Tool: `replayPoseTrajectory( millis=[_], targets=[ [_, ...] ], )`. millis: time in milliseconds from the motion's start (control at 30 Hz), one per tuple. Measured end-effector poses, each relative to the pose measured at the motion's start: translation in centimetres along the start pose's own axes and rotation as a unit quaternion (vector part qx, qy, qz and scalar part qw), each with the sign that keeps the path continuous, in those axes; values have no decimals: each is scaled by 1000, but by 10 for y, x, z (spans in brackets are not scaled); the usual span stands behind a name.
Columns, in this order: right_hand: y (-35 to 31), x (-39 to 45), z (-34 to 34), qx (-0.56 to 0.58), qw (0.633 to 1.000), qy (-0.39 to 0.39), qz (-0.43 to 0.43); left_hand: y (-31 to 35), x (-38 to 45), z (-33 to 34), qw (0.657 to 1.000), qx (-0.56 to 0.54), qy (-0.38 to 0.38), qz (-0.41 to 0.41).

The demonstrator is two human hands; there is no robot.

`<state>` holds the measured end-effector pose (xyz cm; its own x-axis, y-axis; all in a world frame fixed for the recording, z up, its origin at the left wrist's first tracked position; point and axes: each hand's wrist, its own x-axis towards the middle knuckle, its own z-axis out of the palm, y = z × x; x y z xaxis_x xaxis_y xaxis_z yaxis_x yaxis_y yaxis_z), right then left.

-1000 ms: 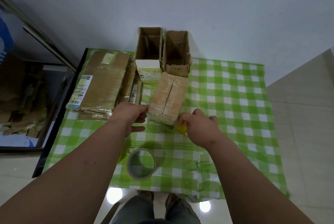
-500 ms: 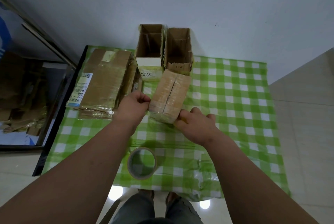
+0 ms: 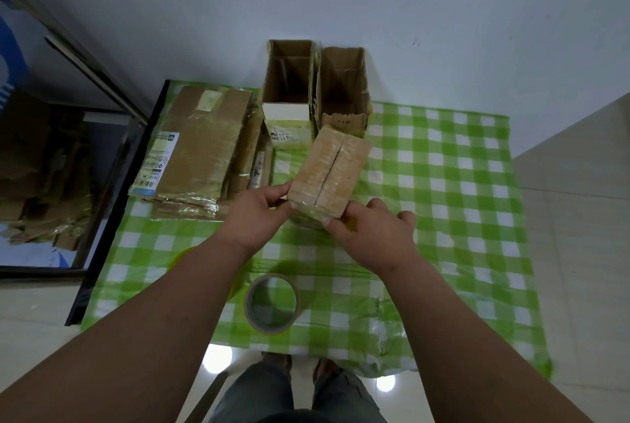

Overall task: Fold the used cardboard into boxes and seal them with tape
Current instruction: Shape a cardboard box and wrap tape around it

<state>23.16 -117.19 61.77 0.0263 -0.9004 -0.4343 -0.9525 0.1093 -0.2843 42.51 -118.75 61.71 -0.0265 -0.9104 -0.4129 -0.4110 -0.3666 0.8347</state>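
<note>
A small brown cardboard box [image 3: 332, 170] with taped-over flaps and a dark centre seam is held tilted above the table. My left hand [image 3: 257, 214] pinches its near left corner. At the box's near right corner my right hand [image 3: 370, 233] grips it, with something yellow partly hidden under the fingers. A roll of clear tape [image 3: 272, 303] lies flat on the green checked tablecloth [image 3: 443, 184] near the front edge, between my forearms. Flattened cardboard pieces [image 3: 201, 149] are stacked at the back left of the table.
Two open upright boxes [image 3: 288, 81] [image 3: 342, 88] stand side by side against the white wall at the table's back. A dark glass-fronted cabinet [image 3: 51, 167] with cardboard scraps stands to the left. A yellow object [image 3: 180, 255] peeks out beside my left forearm. Tiled floor lies right.
The box has been lifted and brought slightly nearer me. My left hand's fingers have closed on its corner, and my right hand has shifted up along its near right edge.
</note>
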Motion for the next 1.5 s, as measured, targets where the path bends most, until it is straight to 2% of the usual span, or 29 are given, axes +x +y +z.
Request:
replayPoseTrajectory(
  millis=[100, 233, 333, 400, 533, 667, 833, 1067, 1133, 1200, 1333, 1400, 1500],
  targets=[
    [-3, 0, 0, 3, 1000, 13, 21, -3, 3, 2, 1000, 20, 24, 4],
    [-2, -1, -2, 14, 1000, 5, 21, -5, 6, 6, 992, 106, 61, 34],
    [3, 1, -4, 36, 999, -15, 8, -3, 5, 5, 987, 144, 50, 47],
    [7, 1, -5, 57, 998, -33, -7, -4, 6, 3, 991, 125, 31, 38],
    [9, 0, -5, 95, 995, -32, -7, 3, 5, -2, 1000, 4, -9, -17],
    [3, -1, -2, 59, 998, -5, 12, 7, 6, -8, 999, 28, -42, 3],
    [-1, 0, 2, 42, 999, 12, 19, 4, 10, -8, 987, 145, -14, 62],
    [-2, -1, 7, -40, 998, 50, 2, 5, 21, -15, 922, 338, -6, 189],
    [-3, 0, 7, -39, 998, 49, -2, 1, 23, -16, 921, 326, -2, 212],
    [-3, 1, 7, -35, 998, 45, -4, -2, 23, -14, 940, 285, 4, 189],
    [-3, 2, 8, -23, 999, 41, 2, 0, 15, 0, 990, 127, 40, 52],
    [-3, 2, 8, -16, 999, 40, 5, 1, 10, 5, 998, 35, 52, 5],
    [-2, 2, 8, 0, 999, 40, 13, 5, 8, 9, 995, -38, 67, -55]
  ],
)
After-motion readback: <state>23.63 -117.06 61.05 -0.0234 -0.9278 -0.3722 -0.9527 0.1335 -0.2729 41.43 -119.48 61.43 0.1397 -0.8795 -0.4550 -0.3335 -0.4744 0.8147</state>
